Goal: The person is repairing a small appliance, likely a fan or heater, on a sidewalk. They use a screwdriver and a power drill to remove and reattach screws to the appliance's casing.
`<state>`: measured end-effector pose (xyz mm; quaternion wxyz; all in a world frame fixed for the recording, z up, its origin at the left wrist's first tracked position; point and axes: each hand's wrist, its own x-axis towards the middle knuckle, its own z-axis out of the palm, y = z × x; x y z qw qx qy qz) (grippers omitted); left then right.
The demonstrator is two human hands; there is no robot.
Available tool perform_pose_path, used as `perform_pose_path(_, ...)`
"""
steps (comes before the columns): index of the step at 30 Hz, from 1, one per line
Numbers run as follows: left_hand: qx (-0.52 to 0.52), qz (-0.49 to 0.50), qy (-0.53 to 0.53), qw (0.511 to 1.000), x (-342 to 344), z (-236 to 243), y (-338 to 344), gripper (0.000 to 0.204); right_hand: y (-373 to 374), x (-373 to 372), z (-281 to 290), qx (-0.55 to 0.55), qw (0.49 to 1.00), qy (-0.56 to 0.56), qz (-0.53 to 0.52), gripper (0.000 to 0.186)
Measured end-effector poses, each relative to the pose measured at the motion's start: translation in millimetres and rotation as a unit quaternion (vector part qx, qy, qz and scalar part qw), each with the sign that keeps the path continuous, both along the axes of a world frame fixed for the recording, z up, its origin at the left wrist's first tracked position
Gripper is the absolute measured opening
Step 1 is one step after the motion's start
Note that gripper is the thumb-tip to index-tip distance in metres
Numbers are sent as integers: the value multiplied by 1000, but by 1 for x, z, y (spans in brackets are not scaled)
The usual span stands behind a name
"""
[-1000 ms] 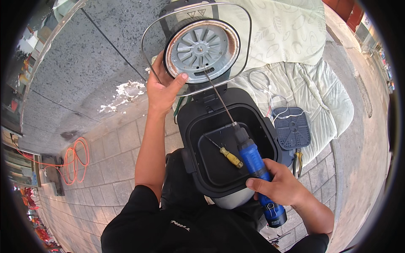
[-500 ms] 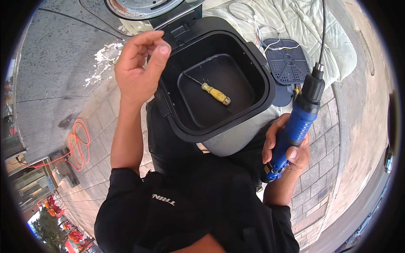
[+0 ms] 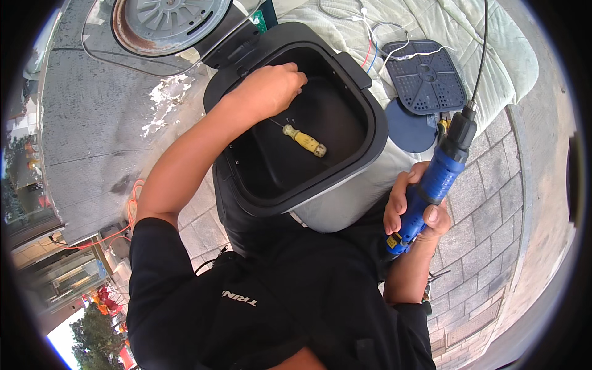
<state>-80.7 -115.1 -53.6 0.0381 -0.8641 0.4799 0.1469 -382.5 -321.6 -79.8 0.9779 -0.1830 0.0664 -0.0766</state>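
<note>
A black square-rimmed appliance body (image 3: pixel 370 145), like an air fryer, stands between my legs with its cavity facing up. My left hand (image 3: pixel 271 89) reaches over the left rim into the cavity, fingers bent together near the far wall; what they hold, if anything, is hidden. Below that hand a yellow-handled screwdriver (image 3: pixel 305 140) lies on the cavity floor, beside a few tiny screws. Off to the right, my right hand (image 3: pixel 425 213) wraps round a blue and black power screwdriver (image 3: pixel 445 166), its nose pointing up. A long thin dark cable or rod runs from that nose.
The hinged lid part (image 3: pixel 169 21) with a rusty-edged metal disc hangs back at upper left. A pale quilted cloth (image 3: pixel 493 68) bears a perforated black tray (image 3: pixel 425 77) and loose wires. A dark round disc (image 3: pixel 412 126) lies by the tray. An orange cord (image 3: pixel 132 203) lies left on the paving.
My left hand has gone from above the left rim down into the cavity, its fingers closing. The view has shifted, showing more of the metal disc. My right hand keeps its grip.
</note>
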Motion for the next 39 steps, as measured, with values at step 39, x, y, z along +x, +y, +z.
perform_pose_path(39, 111, -106, -135, 979, -1, -26, 9, 15, -3, 4, -2, -49, 998, 3, 49, 59)
